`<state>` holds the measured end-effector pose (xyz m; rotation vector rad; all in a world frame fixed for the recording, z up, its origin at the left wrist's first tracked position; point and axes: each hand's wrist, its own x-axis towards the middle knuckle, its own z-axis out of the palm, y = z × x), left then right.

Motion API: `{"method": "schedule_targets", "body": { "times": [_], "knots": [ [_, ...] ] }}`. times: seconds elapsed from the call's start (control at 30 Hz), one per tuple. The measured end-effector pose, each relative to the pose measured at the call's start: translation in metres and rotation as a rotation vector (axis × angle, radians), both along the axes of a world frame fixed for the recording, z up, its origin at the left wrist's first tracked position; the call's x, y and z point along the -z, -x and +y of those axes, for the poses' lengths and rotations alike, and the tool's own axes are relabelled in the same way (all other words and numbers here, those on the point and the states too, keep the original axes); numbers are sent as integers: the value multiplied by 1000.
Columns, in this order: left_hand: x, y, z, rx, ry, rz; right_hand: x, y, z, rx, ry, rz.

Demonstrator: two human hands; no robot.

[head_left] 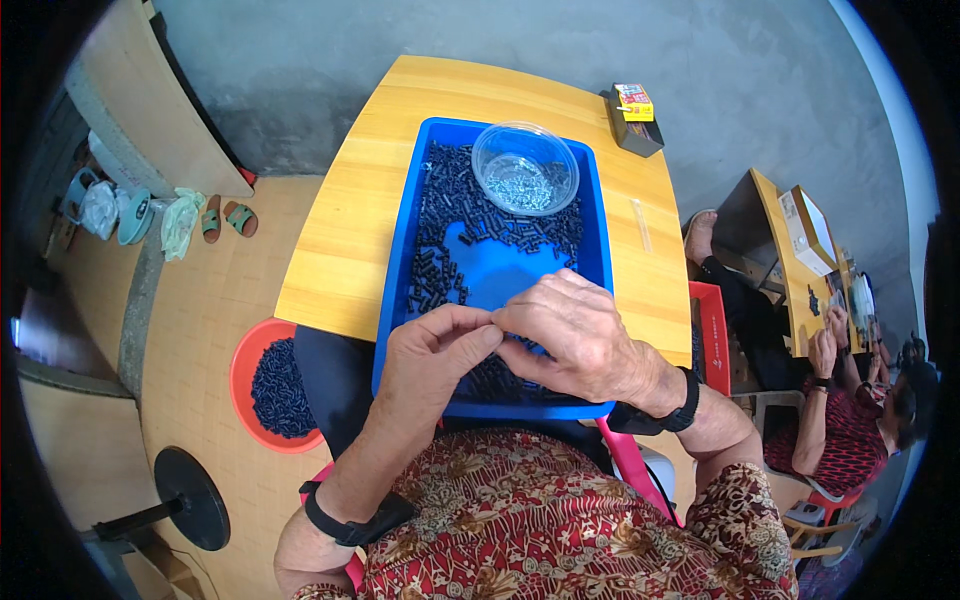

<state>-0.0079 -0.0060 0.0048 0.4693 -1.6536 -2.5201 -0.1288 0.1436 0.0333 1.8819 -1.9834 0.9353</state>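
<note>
My left hand (440, 352) and my right hand (575, 335) meet fingertip to fingertip above the near half of a blue tray (402, 260). Both are closed in a pinch, and whatever lies between the fingers is too small or hidden to make out. Many small black cylindrical pieces (455, 190) lie in the tray, heaped toward its far and left sides, with some under my hands. A clear round plastic bowl (484, 180) rests on the pieces at the tray's far right. Small shiny metal bits (522, 188) cover its bottom.
The tray is on a yellow wooden table (345, 230). A dark box (636, 135) with a yellow packet stands at its far right corner. On the floor at left is an orange-red basin (250, 350) of black pieces. A red crate (712, 335) and another seated person (825, 430) are at right.
</note>
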Motion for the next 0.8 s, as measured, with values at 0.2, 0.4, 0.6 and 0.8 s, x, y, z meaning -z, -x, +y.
{"method": "schedule_targets", "body": {
  "times": [0.2, 0.4, 0.6, 0.8],
  "knots": [
    [-3, -3, -5, -70, -19, 34, -11, 11, 0, -18, -59, -153],
    [-8, -16, -16, -125, 260, 68, -2, 51, 8, 3, -436, -245],
    [-5, -27, -21, -194, 300, 47, 23, 55, -8, -64, -627, -145],
    [-3, -32, -21, -213, 299, 75, 42, 58, -14, -143, -675, -35]
  ]
}}
